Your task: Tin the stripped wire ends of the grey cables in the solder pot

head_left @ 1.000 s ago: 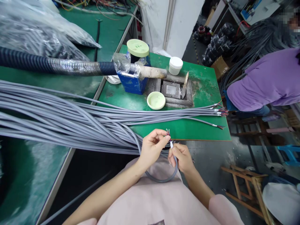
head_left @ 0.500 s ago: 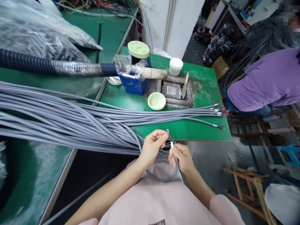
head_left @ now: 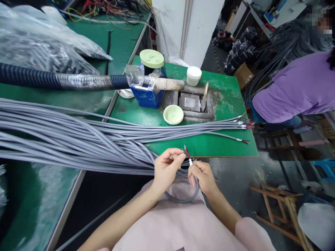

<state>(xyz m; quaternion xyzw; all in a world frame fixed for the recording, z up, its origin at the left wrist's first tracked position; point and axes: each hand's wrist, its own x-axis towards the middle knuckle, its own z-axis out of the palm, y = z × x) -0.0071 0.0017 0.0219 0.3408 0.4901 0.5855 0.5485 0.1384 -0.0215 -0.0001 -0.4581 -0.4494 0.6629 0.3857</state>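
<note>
My right hand (head_left: pixel 202 176) is closed around a grey cable (head_left: pixel 196 190) just below its end. A white sleeve (head_left: pixel 190 162) sits above the fingers, and thin dark and red wires (head_left: pixel 186 152) with bare tips fan out from it. From my right hand the cable loops down and back to the left in front of my body. My left hand (head_left: pixel 169 165) is pinched, thumb against forefinger, right beside the wire tips; what lies between the fingertips is too small to make out. Many similar grey cables (head_left: pixel 125 139) lie across the bench behind both hands.
On the green bench (head_left: pixel 227 97) are a pale green dish (head_left: pixel 173 115), a white tub (head_left: pixel 194 75), a recessed metal pot (head_left: pixel 192 102) with a blade-like tool, and a blue bin (head_left: pixel 146 96). A ribbed hose (head_left: pixel 86 82) crosses at left. A person in purple (head_left: pixel 300 87) is at right.
My left hand has shifted slightly left, away from the wire tips, which now stand a little more spread. My right hand keeps its hold on the cable. The view has tilted slightly.
</note>
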